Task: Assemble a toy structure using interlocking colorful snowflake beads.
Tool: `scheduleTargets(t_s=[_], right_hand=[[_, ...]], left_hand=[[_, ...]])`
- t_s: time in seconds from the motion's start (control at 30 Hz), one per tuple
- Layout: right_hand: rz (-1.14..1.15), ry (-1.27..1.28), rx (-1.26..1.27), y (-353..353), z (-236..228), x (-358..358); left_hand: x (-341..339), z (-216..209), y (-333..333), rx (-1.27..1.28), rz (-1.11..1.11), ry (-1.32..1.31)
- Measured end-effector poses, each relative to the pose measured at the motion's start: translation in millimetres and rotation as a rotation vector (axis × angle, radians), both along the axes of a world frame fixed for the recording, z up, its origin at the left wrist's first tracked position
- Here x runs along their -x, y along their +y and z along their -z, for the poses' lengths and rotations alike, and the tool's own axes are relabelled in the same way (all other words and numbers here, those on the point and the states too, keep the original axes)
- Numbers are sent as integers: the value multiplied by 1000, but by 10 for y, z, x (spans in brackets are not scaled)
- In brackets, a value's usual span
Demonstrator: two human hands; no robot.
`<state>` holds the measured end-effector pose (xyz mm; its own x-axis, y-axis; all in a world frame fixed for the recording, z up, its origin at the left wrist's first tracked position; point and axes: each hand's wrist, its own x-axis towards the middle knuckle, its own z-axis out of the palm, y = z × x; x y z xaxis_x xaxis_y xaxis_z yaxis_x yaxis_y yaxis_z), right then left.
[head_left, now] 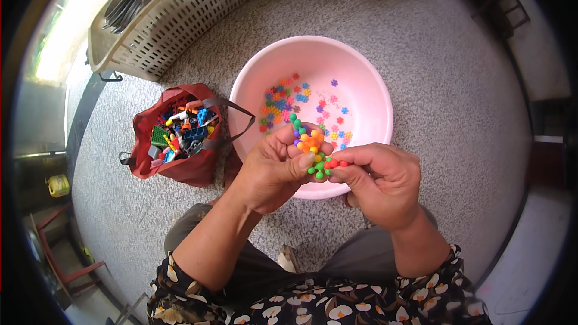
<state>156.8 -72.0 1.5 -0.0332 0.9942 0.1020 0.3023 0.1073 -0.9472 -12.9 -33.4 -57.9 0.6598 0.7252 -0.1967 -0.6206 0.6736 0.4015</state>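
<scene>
Over the near rim of a pink basin (374,78), my left hand (268,168) is closed around a cluster of linked knobbly toy pieces (311,141) in green, purple, orange and yellow. My right hand (385,183) pinches a red knobbed piece (343,164) between thumb and forefinger. That red piece meets the green end of the cluster; whether it is fully joined there, I cannot tell. Inside the basin, many small flower-shaped pieces (280,105) in mixed colours lie scattered, mostly toward the left side.
Left of the basin stands a red bag (201,171) full of mixed toy bricks (183,132), one handle reaching over the basin's rim. Behind it is a slotted cream plastic basket (180,18) with dark items inside. A wooden chair frame (66,271) is at the lower left.
</scene>
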Motion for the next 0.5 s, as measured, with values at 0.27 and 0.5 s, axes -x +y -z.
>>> scheduleTargets(t_s=[0.27,0.5], right_hand=[[27,126,73,-54,-21,11],[102,176,17,-96,-35,35]], left_hand=[[-10,-42,-15,-30,5,-44],[-7,-97,-1,-55,-58,-49]])
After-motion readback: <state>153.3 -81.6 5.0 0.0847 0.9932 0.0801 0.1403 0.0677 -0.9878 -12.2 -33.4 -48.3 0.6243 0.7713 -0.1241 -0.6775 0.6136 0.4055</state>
